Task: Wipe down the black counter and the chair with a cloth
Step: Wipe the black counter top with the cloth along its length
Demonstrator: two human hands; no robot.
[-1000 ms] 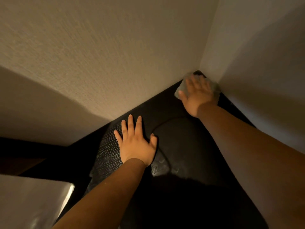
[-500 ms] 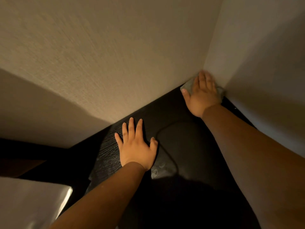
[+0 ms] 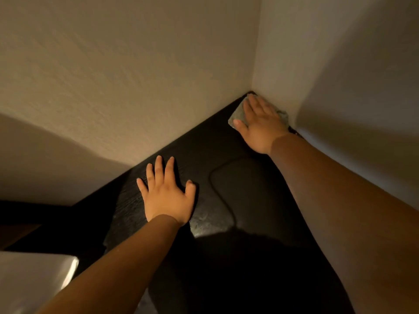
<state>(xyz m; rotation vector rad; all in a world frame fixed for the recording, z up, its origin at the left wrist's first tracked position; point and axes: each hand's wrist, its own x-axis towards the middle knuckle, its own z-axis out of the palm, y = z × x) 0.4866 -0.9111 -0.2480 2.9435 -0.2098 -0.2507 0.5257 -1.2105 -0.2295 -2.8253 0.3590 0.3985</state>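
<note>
The black counter runs into a corner between two pale walls. My right hand lies flat, fingers straight, pressing a grey cloth onto the counter right in that corner. The hand covers most of the cloth; only its left and right edges show. My left hand rests palm down with spread fingers on the counter nearer to me, well apart from the cloth. No chair can be made out.
A thin dark cable curves across the counter between my arms. Walls close the counter at the back and right. A pale shiny surface sits at the lower left, beside the counter's left edge.
My right hand has pushed the cloth from just short of the corner deep into it over the last second. My left hand has stayed planted in place.
</note>
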